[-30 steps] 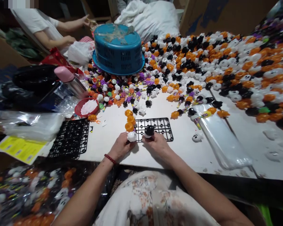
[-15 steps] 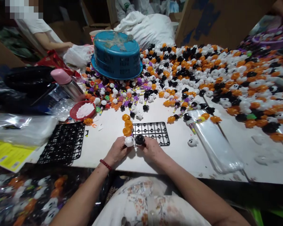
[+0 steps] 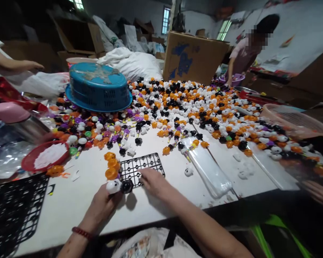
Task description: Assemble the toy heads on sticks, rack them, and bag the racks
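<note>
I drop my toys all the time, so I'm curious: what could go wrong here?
The left hand has a white piece and a black piece bunched close together, so one might slip out. The right hand is at the black grid, so a bump could perhaps push it into the orange pieces right beside it.

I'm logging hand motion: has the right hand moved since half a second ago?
Yes: the right hand has moved rightward along the grid, from near its left end toward its middle.
</note>
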`<state>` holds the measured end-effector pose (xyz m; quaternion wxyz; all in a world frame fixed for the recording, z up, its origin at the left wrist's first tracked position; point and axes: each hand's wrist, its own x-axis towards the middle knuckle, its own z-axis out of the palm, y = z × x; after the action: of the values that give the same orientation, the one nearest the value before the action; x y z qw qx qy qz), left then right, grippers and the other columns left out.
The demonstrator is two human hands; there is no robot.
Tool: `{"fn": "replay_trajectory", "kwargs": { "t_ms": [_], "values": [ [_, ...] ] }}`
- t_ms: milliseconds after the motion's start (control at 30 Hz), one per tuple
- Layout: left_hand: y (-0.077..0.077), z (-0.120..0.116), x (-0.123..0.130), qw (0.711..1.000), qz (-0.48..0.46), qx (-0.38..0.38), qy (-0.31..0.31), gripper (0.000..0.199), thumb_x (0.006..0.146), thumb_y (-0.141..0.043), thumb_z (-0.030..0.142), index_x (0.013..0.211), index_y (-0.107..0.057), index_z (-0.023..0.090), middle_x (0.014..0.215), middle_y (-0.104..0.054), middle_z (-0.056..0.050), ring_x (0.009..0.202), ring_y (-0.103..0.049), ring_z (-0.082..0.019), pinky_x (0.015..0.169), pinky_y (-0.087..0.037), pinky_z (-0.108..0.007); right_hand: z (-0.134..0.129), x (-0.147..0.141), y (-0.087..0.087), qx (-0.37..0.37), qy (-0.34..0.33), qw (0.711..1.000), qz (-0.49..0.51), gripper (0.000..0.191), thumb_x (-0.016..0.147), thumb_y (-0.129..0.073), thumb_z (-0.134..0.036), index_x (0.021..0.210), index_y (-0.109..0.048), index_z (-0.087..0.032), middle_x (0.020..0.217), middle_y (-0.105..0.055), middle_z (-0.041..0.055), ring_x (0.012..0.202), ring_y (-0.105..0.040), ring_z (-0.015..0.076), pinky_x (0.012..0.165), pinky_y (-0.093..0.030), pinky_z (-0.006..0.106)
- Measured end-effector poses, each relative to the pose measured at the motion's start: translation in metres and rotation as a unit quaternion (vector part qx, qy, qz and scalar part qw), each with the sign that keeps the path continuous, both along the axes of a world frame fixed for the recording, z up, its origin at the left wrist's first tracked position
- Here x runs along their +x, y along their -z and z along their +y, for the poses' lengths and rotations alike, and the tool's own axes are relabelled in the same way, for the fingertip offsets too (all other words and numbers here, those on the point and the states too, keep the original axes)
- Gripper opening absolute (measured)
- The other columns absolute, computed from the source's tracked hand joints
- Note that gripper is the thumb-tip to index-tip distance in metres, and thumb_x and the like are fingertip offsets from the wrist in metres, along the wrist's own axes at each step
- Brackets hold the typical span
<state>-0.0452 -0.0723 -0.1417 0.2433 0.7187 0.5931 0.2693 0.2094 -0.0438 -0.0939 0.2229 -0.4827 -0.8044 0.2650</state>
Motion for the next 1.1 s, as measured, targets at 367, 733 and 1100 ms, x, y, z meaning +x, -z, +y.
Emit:
{"fn": "replay_trajectory", "kwargs": {
  "t_ms": [367,733,1100],
  "values": [
    [-0.004,0.0,0.002,0.999,0.021,-0.014,-0.041,0.022,0.081,-0.058,0.038,0.081,-0.068,0.019,0.075,-0.069,-0.004,0.072,-0.065,-0.023,0.063,-0.05,-0.032,0.098,0.105,-0.017,0.066,0.177,0.93,-0.316,0.022,0.086,-0.054,-0.008,0.1,-0.071,-0.013,0.117,-0.06,0.0183,0.11,-0.048,0.0303,0.087,-0.039,0.037],
    [-0.054,-0.02,-0.01,0.971,-0.103,0.161,-0.145,0.027,0.095,-0.053,0.032,0.118,-0.059,0.02,0.118,-0.06,-0.008,0.111,-0.059,-0.02,0.101,-0.048,-0.038,0.026,-0.021,0.016,-0.25,0.091,0.913,0.309,0.025,0.08,-0.068,-0.035,0.097,-0.067,-0.017,0.085,-0.069,0.0034,0.075,-0.061,0.0161,0.073,-0.048,0.032],
    [-0.1,-0.001,0.024,0.964,0.064,0.217,0.14,0.053,0.101,-0.037,0.032,0.153,-0.03,0.022,0.153,-0.041,-0.013,0.142,-0.038,-0.029,0.117,-0.035,-0.052,0.03,-0.05,0.006,-0.14,0.0,0.979,0.149,0.014,0.086,-0.056,-0.018,0.095,-0.067,-0.018,0.086,-0.07,0.0036,0.077,-0.061,0.017,0.071,-0.044,0.027]
  ]
}}
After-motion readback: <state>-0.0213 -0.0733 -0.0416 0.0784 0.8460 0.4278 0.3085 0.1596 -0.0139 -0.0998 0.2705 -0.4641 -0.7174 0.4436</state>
